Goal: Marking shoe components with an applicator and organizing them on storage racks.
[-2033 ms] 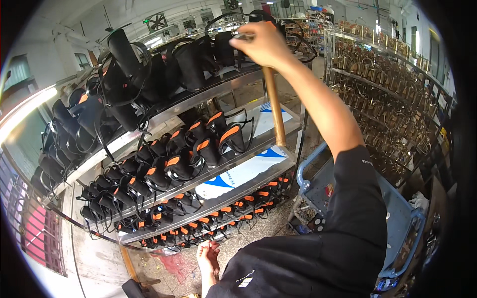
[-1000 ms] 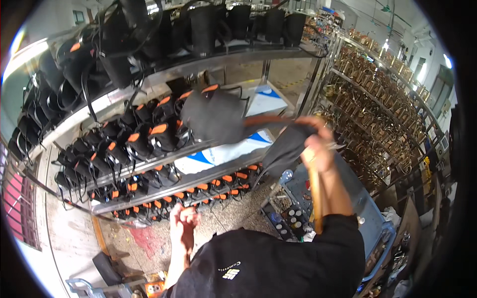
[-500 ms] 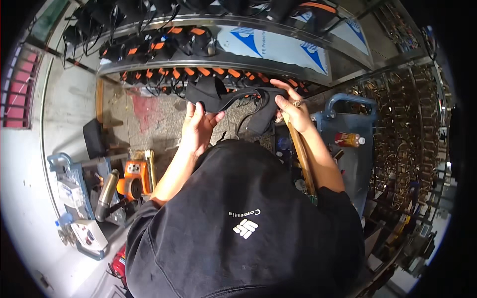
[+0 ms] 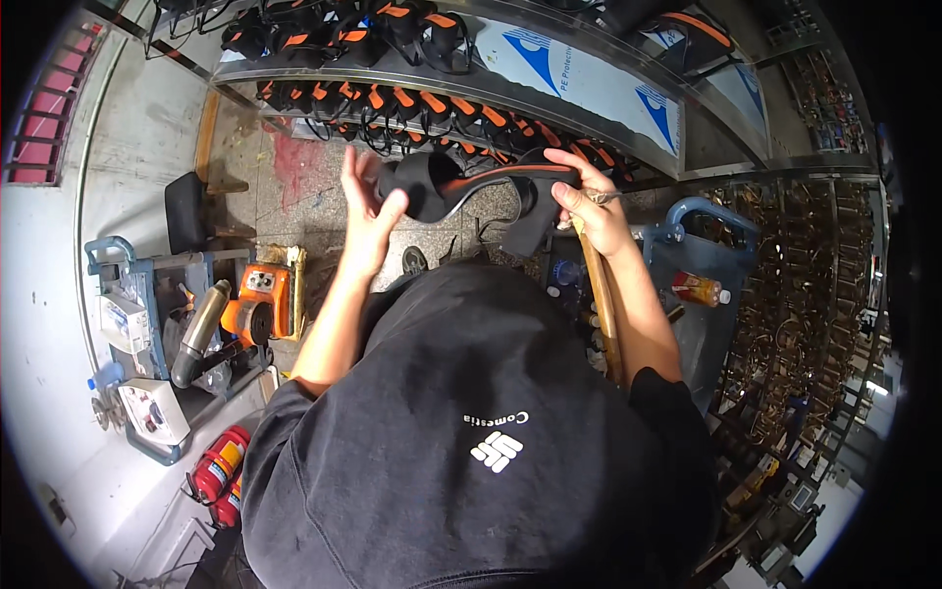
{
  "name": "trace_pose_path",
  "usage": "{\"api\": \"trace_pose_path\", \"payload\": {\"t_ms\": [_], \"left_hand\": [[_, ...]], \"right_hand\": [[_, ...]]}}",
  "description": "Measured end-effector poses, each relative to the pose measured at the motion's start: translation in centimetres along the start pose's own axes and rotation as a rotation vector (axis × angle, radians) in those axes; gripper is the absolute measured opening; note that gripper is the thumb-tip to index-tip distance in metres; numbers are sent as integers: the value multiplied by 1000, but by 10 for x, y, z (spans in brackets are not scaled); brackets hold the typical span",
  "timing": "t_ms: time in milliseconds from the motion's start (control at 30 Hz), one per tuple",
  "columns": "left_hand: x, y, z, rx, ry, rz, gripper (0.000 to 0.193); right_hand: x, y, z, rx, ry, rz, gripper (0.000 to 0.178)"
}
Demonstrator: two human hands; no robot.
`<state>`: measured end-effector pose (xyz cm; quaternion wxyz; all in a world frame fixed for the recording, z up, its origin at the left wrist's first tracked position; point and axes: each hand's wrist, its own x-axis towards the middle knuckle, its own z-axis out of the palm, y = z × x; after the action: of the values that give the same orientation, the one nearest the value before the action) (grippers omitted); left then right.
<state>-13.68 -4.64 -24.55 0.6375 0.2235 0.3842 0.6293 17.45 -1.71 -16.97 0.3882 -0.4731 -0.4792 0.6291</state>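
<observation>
Left hand point(image 4: 369, 224) wider, rack point(image 4: 589, 127) beyond

left hand point(image 4: 369, 228): fingertips are blurring pretty badly
wooden stick point(image 4: 600, 294): lower end's hiding behind the black shirt point(image 4: 422, 393)
brassy bits point(image 4: 790, 339), right side: looking way too tiny to ID

At lower left I see two red fire extinguishers point(image 4: 218, 467) side by side. Above them, I have a white box point(image 4: 154, 410) on a blue-framed cart point(image 4: 113, 243), with an orange machine point(image 4: 261, 294) farther right. Dark bars cross a pink panel point(image 4: 51, 108) at upper left. Toward the right, I find an amber bottle point(image 4: 697, 289) lying on a blue trolley point(image 4: 708, 332), near brass-coloured parts point(image 4: 790, 334) crowding a rack.
</observation>
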Motion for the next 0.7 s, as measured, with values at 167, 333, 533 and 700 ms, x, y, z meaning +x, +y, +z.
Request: {"api": "trace_pose_path", "payload": {"t_ms": [167, 333, 533, 700], "left_hand": [[8, 75, -3, 1258, -614, 437, 81], [12, 59, -50, 701, -777, -423, 74], [2, 35, -176, 382, -134, -295, 62], [-1, 34, -300, 169, 400, -211, 57]], "right_hand": [[17, -19, 16, -160, -246, -17, 44], [55, -6, 67, -215, -198, 49, 43], [73, 42, 66, 696, -233, 132, 62], [40, 63, 76, 841, -89, 409, 76]]}}
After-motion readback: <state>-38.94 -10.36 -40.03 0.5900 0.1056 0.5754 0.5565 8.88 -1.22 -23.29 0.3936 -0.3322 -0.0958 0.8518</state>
